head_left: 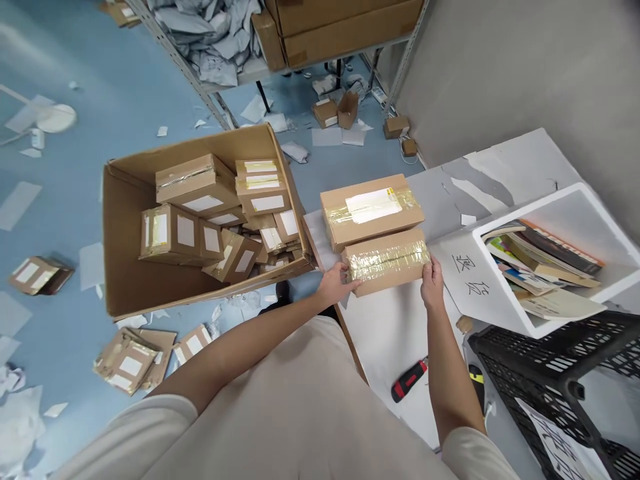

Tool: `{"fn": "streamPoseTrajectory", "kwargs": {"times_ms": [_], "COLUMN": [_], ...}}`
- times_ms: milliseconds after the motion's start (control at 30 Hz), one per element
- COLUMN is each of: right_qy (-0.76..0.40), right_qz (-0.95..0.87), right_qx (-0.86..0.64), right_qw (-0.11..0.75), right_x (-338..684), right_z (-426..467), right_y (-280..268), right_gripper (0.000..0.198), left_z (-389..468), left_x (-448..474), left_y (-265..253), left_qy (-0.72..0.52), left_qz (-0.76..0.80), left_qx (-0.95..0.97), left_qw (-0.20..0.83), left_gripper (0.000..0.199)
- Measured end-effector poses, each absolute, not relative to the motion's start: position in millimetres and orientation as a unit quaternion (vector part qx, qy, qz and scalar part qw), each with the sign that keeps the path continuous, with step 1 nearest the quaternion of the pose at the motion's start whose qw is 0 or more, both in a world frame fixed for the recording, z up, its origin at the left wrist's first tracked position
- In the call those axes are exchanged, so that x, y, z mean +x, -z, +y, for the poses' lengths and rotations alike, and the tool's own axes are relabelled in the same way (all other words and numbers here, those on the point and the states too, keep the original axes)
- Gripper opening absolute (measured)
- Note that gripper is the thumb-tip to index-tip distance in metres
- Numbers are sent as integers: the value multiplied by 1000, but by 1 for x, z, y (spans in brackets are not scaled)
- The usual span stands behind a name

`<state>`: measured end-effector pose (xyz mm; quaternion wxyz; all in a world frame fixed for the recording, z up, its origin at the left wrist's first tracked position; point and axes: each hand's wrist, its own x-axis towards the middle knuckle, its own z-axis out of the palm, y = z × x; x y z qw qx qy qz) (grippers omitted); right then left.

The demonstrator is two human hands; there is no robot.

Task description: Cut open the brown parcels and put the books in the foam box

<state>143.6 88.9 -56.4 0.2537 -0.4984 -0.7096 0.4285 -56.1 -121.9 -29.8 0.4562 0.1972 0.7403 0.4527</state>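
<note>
Between my two hands is a brown cardboard box (387, 261), its top seam covered with shiny yellowish tape. My left hand (339, 284) grips its left end, thumb over the near face. Against the right end presses my right hand (432, 283), with its fingers curled on the corner. Just behind it, a second cardboard box (373, 212) with a white label lies on the white table (385, 327). A red and black tool handle (409, 381) rests near my right forearm.
A large open carton (117, 247) full of labelled boxes stands to the left. On the right are a white foam bin (510, 300) of books and a black plastic crate (540, 373). Behind is a metal shelf (250, 72); paper scraps litter the blue floor.
</note>
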Motion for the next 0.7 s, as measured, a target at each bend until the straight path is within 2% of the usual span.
{"fn": "streamPoseTrajectory", "kwargs": {"times_ms": [100, 200, 300, 367, 433, 533, 600, 700], "right_qy": [-372, -246, -120, -117, -175, -308, -370, -422], "right_qz": [-703, -704, -742, -777, -824, -880, -884, -857], "right_qx": [-547, -575, -514, -446, -371, -271, -242, -275], "right_qw": [263, 336, 413, 429, 391, 241, 153, 107], "right_x": [142, 134, 104, 65, 10, -95, -172, -279], "right_z": [82, 65, 31, 2, -30, -65, -77, -78], "right_y": [49, 21, -27, -59, -78, -68, -34, 42], "right_gripper": [66, 70, 67, 61, 52, 39, 38, 41], "left_z": [-125, -137, -164, -190, -217, -244, -247, -231], "left_x": [-65, -83, -122, -163, -215, -308, -370, -451], "left_y": [25, 18, 16, 20, 29, 51, 71, 113], "left_qy": [-445, -456, -493, -521, -530, -493, -462, -456], "left_qz": [730, 703, 677, 678, 703, 787, 835, 853], "left_qx": [217, 239, 242, 223, 186, 101, 64, 34], "left_qw": [471, 490, 491, 469, 436, 356, 292, 250], "left_gripper": [54, 49, 42, 39, 38, 49, 65, 87]}}
